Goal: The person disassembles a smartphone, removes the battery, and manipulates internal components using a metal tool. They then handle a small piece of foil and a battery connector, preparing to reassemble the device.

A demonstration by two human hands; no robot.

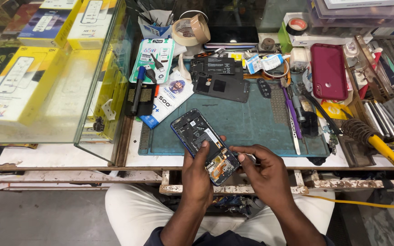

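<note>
- Closest to me, the left hand [200,171] has its grip closed around the lower end of an opened phone [204,145], back cover off, circuit boards and an orange flex ribbon showing. The phone tilts from 11 o'clock to 5 o'clock, held just over the near edge of the tabletop [115,159].
- The right hand [263,168] sits at 3 o'clock of the phone, fingertips pinched on a small metal tool, likely tweezers, pointed at the phone's bottom end. I cannot tell what, if anything, the tip carries.
- By my reading, the work in hand is on the connectors near the lower board; the next touch calls for a steady, fine tip and a firm hold on the frame.
- Beyond, a green repair mat [247,123] carries a removed dark back panel [222,86] at 12 o'clock.
- At 2 o'clock lies a red phone case [328,70].
- Farthest, at 12 o'clock, stands a tape roll [190,29]; a glass display case [46,73] fills 10 o'clock.
</note>
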